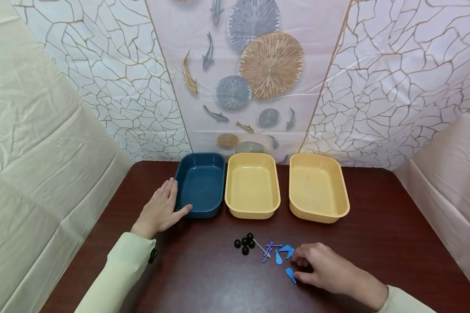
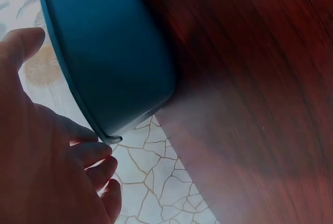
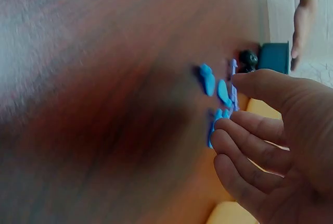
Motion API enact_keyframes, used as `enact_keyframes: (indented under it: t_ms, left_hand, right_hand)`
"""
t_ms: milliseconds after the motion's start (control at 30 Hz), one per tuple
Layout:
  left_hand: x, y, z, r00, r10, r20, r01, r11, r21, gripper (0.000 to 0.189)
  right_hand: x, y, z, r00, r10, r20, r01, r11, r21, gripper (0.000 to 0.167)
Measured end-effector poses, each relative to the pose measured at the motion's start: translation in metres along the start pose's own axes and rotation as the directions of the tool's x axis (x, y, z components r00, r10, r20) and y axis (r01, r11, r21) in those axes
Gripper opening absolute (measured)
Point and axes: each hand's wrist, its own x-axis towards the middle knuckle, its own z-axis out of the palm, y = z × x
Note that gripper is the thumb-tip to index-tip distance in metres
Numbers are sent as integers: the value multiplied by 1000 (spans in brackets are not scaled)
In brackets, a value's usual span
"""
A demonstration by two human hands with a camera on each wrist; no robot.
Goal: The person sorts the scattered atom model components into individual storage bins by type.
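My left hand [image 1: 159, 209] lies at the left rim of the dark blue tray [image 1: 200, 187], fingers straight and thumb reaching over its near corner. In the left wrist view the fingertips overlap the rim of this tray [image 2: 104, 52]. My right hand [image 1: 325, 269] hovers low over the table beside several small blue teardrop-shaped pieces [image 1: 278, 257], its fingers loosely bent and thumb apart. Between thumb and fingers nothing is held in the right wrist view, where the blue pieces [image 3: 208, 81] show just beyond the fingertips. Thin purple sticks [image 1: 267, 252] lie left of them, partly crossed.
Several shiny black round pieces [image 1: 245, 241] sit in a group left of the sticks. Two yellow trays, a middle one [image 1: 252, 214] and a right one [image 1: 319, 217], stand in a row with the blue one at the back of the dark wooden table [image 1: 203, 269]. Patterned cloth hangs behind.
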Motion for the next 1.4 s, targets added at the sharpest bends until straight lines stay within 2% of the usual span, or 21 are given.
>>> enact_keyframes:
  t_ms: [433, 967, 1200, 1400]
  left_hand:
    - [4, 1, 7, 1000, -4, -6, 4, 999, 38, 97]
    - [2, 2, 8, 1000, -5, 0, 5, 1000, 20, 98]
    - [2, 2, 9, 1000, -2, 3, 2, 1000, 24, 98]
    - [3, 2, 9, 1000, -5, 10, 5, 1000, 20, 98]
  right_hand:
    - [-2, -3, 18, 999, 21, -42, -22, 1000, -13, 20]
    - [4, 0, 18, 999, 38, 1, -38, 999, 0, 25]
    - [4, 4, 19, 999, -24, -34, 23, 1000, -20, 27]
    - [4, 5, 21, 998, -63, -29, 64, 998, 30, 24]
